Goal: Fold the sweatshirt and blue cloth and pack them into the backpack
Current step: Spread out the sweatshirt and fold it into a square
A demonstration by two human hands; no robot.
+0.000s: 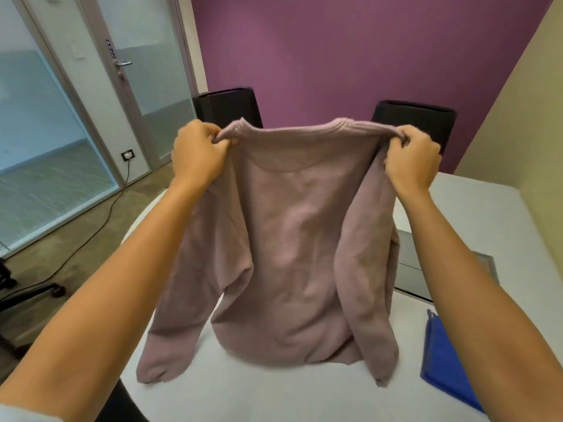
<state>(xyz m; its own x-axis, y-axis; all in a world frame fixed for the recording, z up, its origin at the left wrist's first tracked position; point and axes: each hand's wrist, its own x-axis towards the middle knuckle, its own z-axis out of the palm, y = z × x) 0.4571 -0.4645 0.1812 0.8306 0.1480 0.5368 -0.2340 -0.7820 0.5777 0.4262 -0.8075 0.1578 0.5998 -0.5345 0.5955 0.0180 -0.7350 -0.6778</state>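
**A:** Where does the fold stand?

**B:** At its very start, I'd judge. The soft, dusty-pink knitted sweatshirt (pixel 292 239) hangs in the air above the white table (pixel 475 208), held up by its shoulders. The left hand (pixel 198 150) is clenched on the left shoulder seam, the right hand (pixel 411 159) is clenched on the right one, and the ribbed collar stretches between them at the far, top edge.

**A:** Is any of it resting on the table?

**B:** The hem looks to be just brushing the tabletop near the person, and both sleeves dangle down, the left cuff hanging past the table's near-left edge. It is blurred there, so I can't say for sure whether it touches.

**A:** And the other piece?

**B:** The bright blue flat cloth (pixel 444 360) lies on the table at the near right, beside the right forearm, untouched. It appears flat, though whether it is already folded I cannot tell.

**A:** The backpack?

**B:** Not visible. Only two black chair backs (pixel 228 105) stand at the far side against the purple wall.

**A:** So what does the next move call for?

**B:** Probably laying the sweatshirt flat on the bare middle of the table, clear of the blue cloth, with the sleeves spread so they can be turned inward. Lowering both shoulders evenly should keep the body from bunching.
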